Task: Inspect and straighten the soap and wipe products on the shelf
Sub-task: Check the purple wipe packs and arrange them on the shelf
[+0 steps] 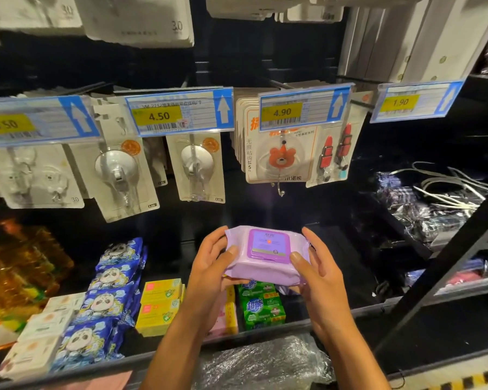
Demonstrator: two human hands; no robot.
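Step in hand looks like the inspect part: the lilac soft-plastic wipe pack (pixel 265 270) is up off the black metal shelf (pixel 372 308), held level in front of the person w/ its darker purple square flip lid (pixel 268 244) facing up and apparently closed. Left hand (pixel 209 268) clamps the pack's left end, thumb on top, fingers curled under; right hand (pixel 319 274) does the same on the right end, thumb tip just beside the lid's near corner. So the pack sits between both hands, gripped at both short ends, middle unsupported and sagging only a little. It hovers above the green-wrapped soap bars (pixel 261 304), w/ the yellow boxed soap bars (pixel 159 305) and the row of blue panda-print wipe packs (pixel 107 299) to the left on the same shelf. Next move prob. calls for a quick check of lid and wrapper, then lowering the pack flat into the dark gap right of the green soaps, lid up, front edge square w/ the shelf lip, w/o knocking the stacked bars below. Can't tell if more lilac packs sit behind; that part is too dark.
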